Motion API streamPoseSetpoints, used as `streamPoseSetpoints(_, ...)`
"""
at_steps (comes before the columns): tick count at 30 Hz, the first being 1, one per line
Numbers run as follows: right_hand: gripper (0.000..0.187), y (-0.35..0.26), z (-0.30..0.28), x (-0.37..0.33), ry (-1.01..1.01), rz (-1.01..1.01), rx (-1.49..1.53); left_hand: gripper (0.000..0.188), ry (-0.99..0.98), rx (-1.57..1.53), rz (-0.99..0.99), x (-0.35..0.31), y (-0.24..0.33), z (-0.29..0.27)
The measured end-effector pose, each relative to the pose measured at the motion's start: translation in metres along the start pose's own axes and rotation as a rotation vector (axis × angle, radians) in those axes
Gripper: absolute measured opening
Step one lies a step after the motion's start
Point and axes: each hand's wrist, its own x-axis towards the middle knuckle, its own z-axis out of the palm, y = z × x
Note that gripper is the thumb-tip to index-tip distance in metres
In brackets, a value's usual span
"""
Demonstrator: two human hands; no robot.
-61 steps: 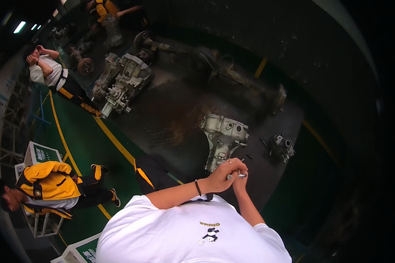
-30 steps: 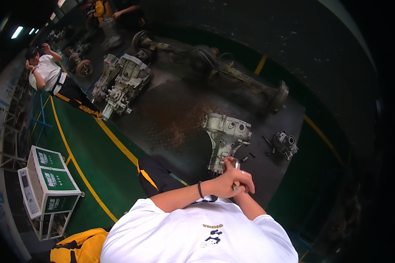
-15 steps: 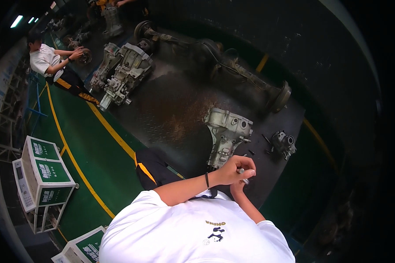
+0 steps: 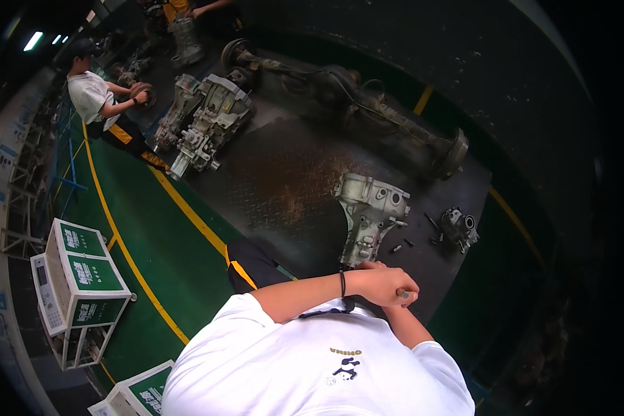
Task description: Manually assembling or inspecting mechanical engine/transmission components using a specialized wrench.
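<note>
My left hand is closed in a fist around a short metal rod, whose round end pokes out by the thumb. Crossing behind it, my right hand shows only a small part above the left wrist; its fingers are hidden, so what it holds cannot be made out. Just beyond both hands, a pale cast-metal gearbox housing lies on the dark steel bench top. To its right are a small metal pin, a dark bolt and a small metal assembly with a round opening.
A long axle spans the bench's far side. A larger gearbox stands far left, near a person in a white shirt handling a round metal part. A white-framed cabinet stands on the green floor at left.
The left hand has moved slightly right and lower, turning into a fist with the rod. The right hand has slipped behind it, out of clear sight. The whole view has shifted a little.
</note>
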Motion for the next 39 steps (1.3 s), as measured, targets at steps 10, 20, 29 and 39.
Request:
streamPoseSetpoints(10, 0.037, -0.005, -0.010, -0.021, -0.045, 0.012, -0.184, 0.007, 0.227, 0.449, -0.009, -0.018, 0.007, 0.019)
streamPoseSetpoints(20, 0.042, -0.019, 0.014, 0.026, -0.125, 0.045, -0.231, 0.021, 0.368, 0.242, 0.431, -0.017, -0.012, 0.026)
streamPoseSetpoints(29, 0.017, -0.061, 0.005, 0.031, 0.076, -0.013, 0.166, 0.029, 0.482, -0.170, 0.247, -0.022, -0.022, 0.009)
streamPoseSetpoints(39, 0.024, -0.118, -0.032, -0.013, -0.392, 0.012, -0.152, 0.023, 0.790, -0.230, 0.111, -0.034, -0.045, -0.034)
